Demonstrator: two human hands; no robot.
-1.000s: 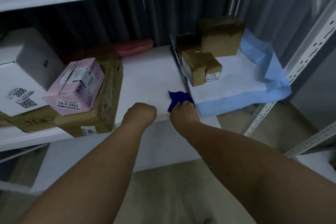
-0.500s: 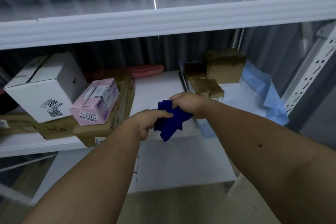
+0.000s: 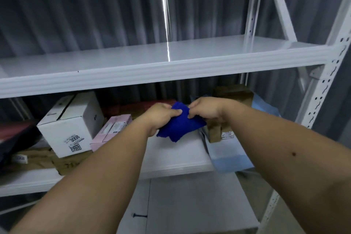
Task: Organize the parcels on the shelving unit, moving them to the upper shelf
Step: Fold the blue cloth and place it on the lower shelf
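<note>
We hold a blue cloth (image 3: 180,125) tight in our left hand (image 3: 161,116) and right hand (image 3: 205,110); both sets of fingers pinch it. The upper shelf (image 3: 161,70) holds nothing yet; the white box (image 3: 72,125) and pink box (image 3: 112,131) wait below.

Soft crumpled dark-blue parcel (image 3: 180,123) held up before middle shelf (image 3: 176,159); white 3008 box (image 3: 70,125), pink box (image 3: 112,131) left; brown boxes (image 3: 233,93) right.

- Both bare forearms reach forward and slightly up, and they come together at the middle of the view.
- The left hand (image 3: 161,115) has its fingers curled, and it pinches a blue cloth (image 3: 180,126).
- The right hand (image 3: 206,109) pinches the same cloth, close beside the left hand.
</note>
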